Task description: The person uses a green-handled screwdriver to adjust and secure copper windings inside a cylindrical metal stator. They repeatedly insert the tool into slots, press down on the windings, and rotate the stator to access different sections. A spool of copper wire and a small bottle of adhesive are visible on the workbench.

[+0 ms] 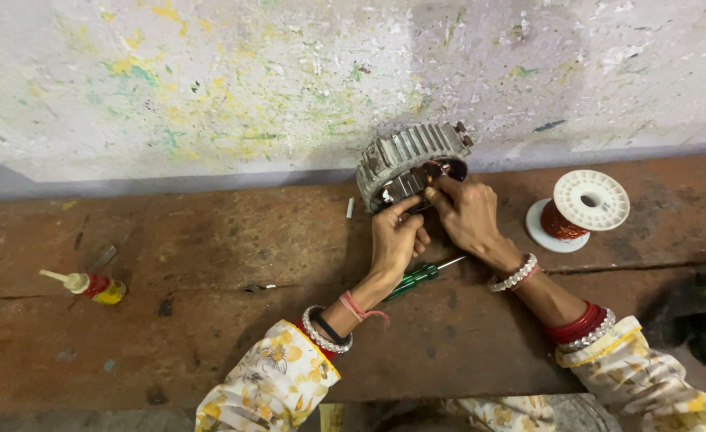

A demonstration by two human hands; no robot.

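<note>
I see a worn brown wooden workbench (209, 240) running below a paint-spattered whitish wall (209, 80). On the bench, far left of the green-handled screwdriver (417, 277), lies a small yellow-and-red glue bottle (93, 286) with a pale nozzle. To the right of the screwdriver and farther back stands a white plastic spool of copper wire (579, 211), and a small white scrap (350, 208) lies behind and left of it, near the wall.

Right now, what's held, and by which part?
Both hands grip the ribbed metal stator: left hand at its lower front rim, right hand at the inner opening, fingertips inside.

Both hands, left (397, 240) and right (467, 212), are raised together, fingers curled.
</note>
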